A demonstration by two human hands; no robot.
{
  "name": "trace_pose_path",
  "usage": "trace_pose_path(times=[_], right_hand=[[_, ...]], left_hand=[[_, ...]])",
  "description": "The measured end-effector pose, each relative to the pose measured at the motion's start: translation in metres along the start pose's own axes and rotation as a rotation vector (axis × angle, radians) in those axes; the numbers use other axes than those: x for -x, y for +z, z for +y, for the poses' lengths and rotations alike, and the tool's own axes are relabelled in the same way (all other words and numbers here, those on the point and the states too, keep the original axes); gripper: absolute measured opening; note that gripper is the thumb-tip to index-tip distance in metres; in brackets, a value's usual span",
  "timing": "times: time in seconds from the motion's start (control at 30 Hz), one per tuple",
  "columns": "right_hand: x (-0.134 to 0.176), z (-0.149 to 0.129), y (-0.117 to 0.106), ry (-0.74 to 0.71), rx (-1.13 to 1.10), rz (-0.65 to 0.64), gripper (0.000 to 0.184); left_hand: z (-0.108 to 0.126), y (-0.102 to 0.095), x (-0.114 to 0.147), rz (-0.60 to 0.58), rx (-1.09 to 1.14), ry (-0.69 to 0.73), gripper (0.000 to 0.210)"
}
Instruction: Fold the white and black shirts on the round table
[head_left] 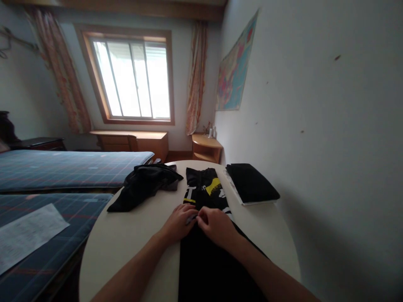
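Note:
A long black garment [214, 268] with yellow and white print at its far end lies lengthwise over the middle of the table. My left hand [181, 220] rests on its left side, fingers bent and closed on the cloth. Close against it, my right hand [215, 224] is closed with thumb and fingers pinching at the same spot. A small greyish-white bit shows between the fingertips; what it is, I cannot make out. Exactly what lies under the fingers is hidden.
On the round white table [132, 247], a crumpled black cloth [145, 184] lies left and a folded black cloth [252, 182] on something white lies right. Plaid mattresses [72, 167] stand left, one bearing a paper sheet [31, 235]. The wall [340, 167] is close on the right.

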State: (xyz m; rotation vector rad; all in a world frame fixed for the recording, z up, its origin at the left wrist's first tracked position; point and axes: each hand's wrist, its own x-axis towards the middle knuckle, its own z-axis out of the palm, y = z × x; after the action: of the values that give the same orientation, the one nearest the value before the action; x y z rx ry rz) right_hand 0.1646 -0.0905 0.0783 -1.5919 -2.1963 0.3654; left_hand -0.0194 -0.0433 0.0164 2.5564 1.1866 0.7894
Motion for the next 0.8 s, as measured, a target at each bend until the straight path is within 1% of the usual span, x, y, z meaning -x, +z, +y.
trace_pose_path(times=[0.07, 0.1, 0.17, 0.27, 0.33, 0.4, 0.47, 0.53, 0.6, 0.7, 0.77, 0.8], right_hand=[[-0.029, 0.016, 0.001, 0.096, 0.01, 0.054, 0.02], [-0.043, 0.025, 0.003, 0.142, 0.024, 0.057, 0.021], [-0.067, 0.041, 0.008, 0.185, 0.062, 0.058, 0.024], [-0.094, 0.056, 0.015, 0.097, 0.135, 0.063, 0.039], [-0.106, 0.06, 0.019, 0.016, 0.214, 0.055, 0.045], [-0.115, 0.061, 0.021, -0.041, 0.283, 0.037, 0.038], [-0.12, 0.062, 0.021, -0.074, 0.308, 0.027, 0.029], [-0.123, 0.066, 0.021, -0.073, 0.307, 0.05, 0.028], [-0.123, 0.073, 0.019, -0.061, 0.291, 0.09, 0.029], [-0.12, 0.088, 0.016, -0.087, 0.217, 0.07, 0.031], [-0.116, 0.097, 0.012, -0.112, 0.145, 0.063, 0.033], [-0.113, 0.1, 0.009, -0.102, 0.115, 0.073, 0.033]], left_hand=[[0.01, -0.003, 0.001, -0.051, 0.012, 0.078, 0.04], [0.015, -0.004, 0.002, -0.076, 0.019, 0.107, 0.044], [0.023, -0.006, 0.004, -0.129, 0.027, 0.143, 0.049], [0.034, -0.007, 0.006, -0.203, 0.028, 0.18, 0.053], [0.04, -0.006, 0.006, -0.224, 0.02, 0.203, 0.052], [0.044, -0.003, 0.006, -0.228, 0.008, 0.237, 0.046], [0.048, 0.0, 0.005, -0.224, -0.011, 0.268, 0.035], [0.051, 0.002, 0.003, -0.21, -0.033, 0.282, 0.022], [0.054, 0.003, 0.002, -0.192, -0.038, 0.294, 0.016], [0.058, 0.002, 0.002, -0.204, 0.008, 0.326, 0.019], [0.061, 0.001, 0.004, -0.249, 0.048, 0.337, 0.027], [0.061, 0.0, 0.005, -0.273, 0.064, 0.337, 0.031]])
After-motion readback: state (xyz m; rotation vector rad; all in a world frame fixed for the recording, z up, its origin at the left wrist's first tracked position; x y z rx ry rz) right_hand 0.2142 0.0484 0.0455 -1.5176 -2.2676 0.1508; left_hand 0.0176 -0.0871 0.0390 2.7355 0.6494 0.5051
